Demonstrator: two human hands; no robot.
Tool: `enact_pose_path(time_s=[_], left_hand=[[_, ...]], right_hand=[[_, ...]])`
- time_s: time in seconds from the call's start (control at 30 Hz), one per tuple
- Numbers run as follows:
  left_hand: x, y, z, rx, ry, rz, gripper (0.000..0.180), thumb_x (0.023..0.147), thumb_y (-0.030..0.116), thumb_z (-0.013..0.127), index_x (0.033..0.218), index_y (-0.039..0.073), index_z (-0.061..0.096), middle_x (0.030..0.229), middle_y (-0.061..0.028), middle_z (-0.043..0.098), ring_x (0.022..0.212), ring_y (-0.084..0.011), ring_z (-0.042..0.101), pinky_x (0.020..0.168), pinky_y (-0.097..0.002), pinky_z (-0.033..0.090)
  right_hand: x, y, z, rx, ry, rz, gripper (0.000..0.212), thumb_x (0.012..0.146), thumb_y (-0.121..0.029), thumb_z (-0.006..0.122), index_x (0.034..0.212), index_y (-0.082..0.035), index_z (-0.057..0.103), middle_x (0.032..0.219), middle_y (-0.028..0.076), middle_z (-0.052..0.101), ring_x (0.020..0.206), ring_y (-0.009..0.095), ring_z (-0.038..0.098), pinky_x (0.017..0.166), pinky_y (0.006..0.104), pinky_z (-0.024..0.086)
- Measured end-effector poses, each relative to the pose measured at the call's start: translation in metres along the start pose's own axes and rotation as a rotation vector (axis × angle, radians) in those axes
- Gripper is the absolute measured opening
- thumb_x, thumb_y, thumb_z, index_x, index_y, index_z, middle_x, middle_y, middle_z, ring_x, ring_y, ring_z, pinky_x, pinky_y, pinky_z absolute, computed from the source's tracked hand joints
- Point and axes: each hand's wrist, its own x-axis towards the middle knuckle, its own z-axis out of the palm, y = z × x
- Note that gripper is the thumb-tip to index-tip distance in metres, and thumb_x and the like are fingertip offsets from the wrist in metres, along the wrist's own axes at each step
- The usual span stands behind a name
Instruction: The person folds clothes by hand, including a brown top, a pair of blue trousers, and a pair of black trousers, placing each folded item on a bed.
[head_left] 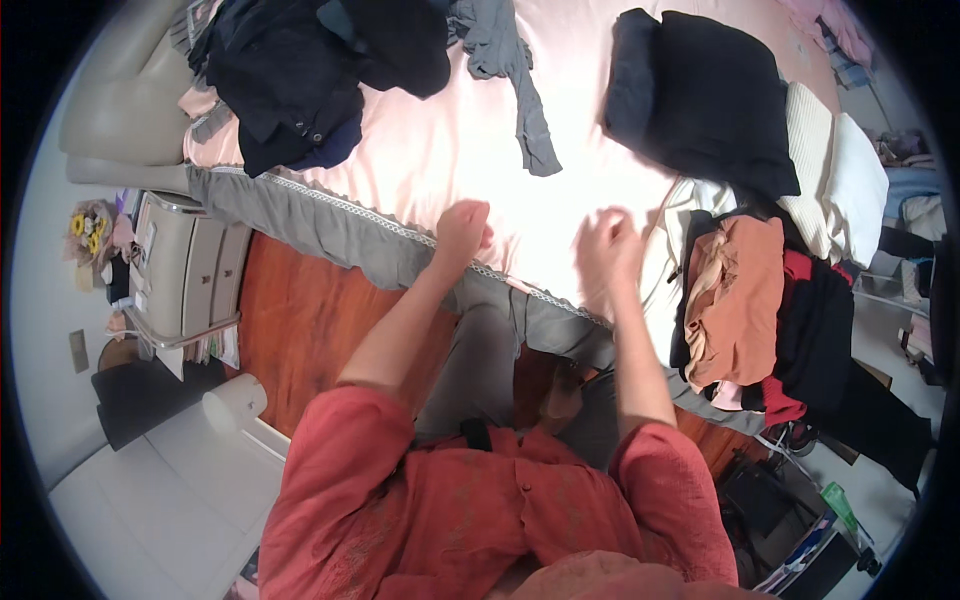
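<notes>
Both of my hands are over the near edge of the bed, above a pale pink satin sheet [430, 140] that glares almost white in the middle. My left hand [464, 234] is curled into a loose fist near the lace trim, with nothing visible in it. A short way to the right, my right hand [612, 250] is also curled, slightly blurred, and no object shows in it. Close beside the right hand lies cream-white cloth [660, 285], next to a folded orange-brown garment [738, 300]. Beyond the hands, a grey garment [535, 125] trails across the sheet.
Dark clothes [280, 80] are heaped at the far left. Folded black clothing [715, 105] lies far right, beside white folded pieces [855, 185]. Black and red garments [815, 320] hang near the right edge. A white drawer cabinet [190, 265] stands left, above wooden floor [300, 310].
</notes>
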Motion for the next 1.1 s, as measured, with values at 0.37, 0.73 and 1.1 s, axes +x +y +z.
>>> enact_pose_path(time_s=[0.37,0.73,1.1], left_hand=[[0.109,0.078,0.081,-0.66,-0.119,-0.243,0.045,0.094,0.033,0.059,0.114,-0.006,0.048,0.085,-0.0183,0.067,0.076,-0.0242,0.068,0.062,-0.0301,0.053],[-0.114,0.066,0.054,0.104,-0.425,0.02,0.046,0.093,0.035,0.057,0.064,0.0,0.059,0.056,-0.0084,0.063,0.052,-0.0133,0.063,0.05,-0.0293,0.049],[-0.263,0.017,0.063,0.272,-0.885,0.202,0.048,0.089,0.035,0.063,0.058,0.003,0.044,0.053,-0.0103,0.057,0.047,-0.016,0.061,0.046,-0.0326,0.044]], right_hand=[[-0.04,0.083,0.028,0.598,-0.49,0.221,0.027,0.098,-0.023,0.054,0.077,-0.005,0.056,0.057,0.002,0.059,0.041,0.008,0.052,0.039,0.0227,0.037],[-0.032,0.094,0.018,0.788,-0.518,0.341,0.046,0.1,-0.044,0.045,0.086,-0.002,0.059,0.062,0.01,0.063,0.047,0.015,0.06,0.04,0.024,0.044],[-0.087,0.028,0.037,0.89,-0.672,0.35,0.037,0.091,-0.026,0.065,0.116,-0.001,0.055,0.09,0.002,0.063,0.07,0.011,0.057,0.064,0.0251,0.048]])
